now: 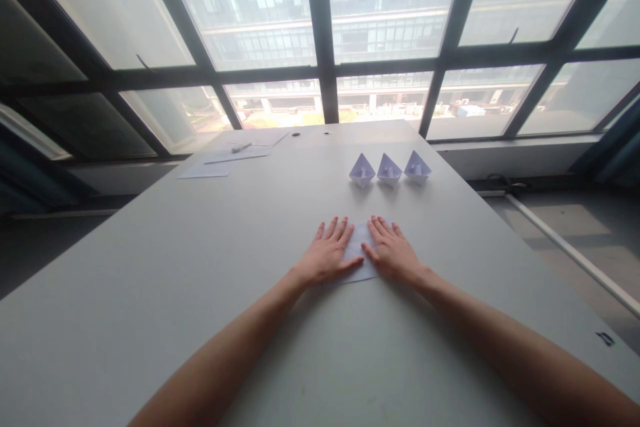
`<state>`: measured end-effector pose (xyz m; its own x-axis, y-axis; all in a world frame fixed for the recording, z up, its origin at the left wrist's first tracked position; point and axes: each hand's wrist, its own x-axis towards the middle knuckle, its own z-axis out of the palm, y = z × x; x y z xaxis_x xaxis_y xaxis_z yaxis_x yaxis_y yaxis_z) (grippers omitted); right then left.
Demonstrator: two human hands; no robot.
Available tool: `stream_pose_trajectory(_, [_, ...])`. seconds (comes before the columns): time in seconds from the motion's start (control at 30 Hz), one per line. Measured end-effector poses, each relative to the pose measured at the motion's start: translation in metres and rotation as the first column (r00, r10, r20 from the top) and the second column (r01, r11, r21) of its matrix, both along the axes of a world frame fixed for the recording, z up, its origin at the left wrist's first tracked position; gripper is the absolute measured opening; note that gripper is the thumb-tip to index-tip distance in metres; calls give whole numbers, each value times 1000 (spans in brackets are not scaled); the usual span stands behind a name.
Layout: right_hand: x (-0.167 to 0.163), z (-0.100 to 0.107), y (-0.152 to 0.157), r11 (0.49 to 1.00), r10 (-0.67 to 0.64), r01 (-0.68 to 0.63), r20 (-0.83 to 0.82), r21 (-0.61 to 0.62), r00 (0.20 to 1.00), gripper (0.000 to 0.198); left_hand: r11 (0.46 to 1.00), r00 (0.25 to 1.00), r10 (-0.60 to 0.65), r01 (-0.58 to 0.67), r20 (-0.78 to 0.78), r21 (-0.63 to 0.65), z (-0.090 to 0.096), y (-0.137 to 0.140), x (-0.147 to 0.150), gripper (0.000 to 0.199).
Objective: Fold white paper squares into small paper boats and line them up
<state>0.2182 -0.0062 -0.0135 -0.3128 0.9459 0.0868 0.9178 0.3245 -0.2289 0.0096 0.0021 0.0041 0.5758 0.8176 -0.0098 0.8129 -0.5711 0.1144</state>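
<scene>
Bench point(190, 247), white: its far edge ran beside the window point(327, 33); its right edge slanted outward towards the viewer. A broad stretch of surface lay between the left hand point(327, 255) and the left edge; the span from the right hand point(395, 252) to the right edge was narrower.

Paper point(361, 235), white, one piece: lay flat on the bench beneath both hands, its near edge showing between them. Both palms were down; the left fingers were spread slightly apart, the right fingers closer together, thumbs angled inward.

Folded paper boats point(389, 172), three: stood in a row beyond the hands, hollow, each with a raised peak within; the rightmost was nearest the right edge.

Loose sheets point(260, 145), overlapping: lay far left, bearing a small white object point(241, 147), identity unclear.
</scene>
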Motion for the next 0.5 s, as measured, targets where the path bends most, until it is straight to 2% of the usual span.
stream_pose_trajectory(0.17, [2,-2,2,998,-62,62,-14,-3,998,72,969,968,247,-247,-33,-9,-1,-2,1,107])
stream_pose_trajectory(0.33, [2,-2,1,997,-72,72,-28,-2,997,73,906,906,423,-423,0,5,-4,7,-4,100])
stream_pose_trajectory(0.43, [1,-3,1,996,-91,91,-32,5,995,72,892,896,438,-444,78,85,-3,7,-1,89])
stream_pose_trajectory(0.5, [0,-3,1,995,-99,100,-35,13,994,72,920,935,336,-352,116,170,-1,2,3,81])
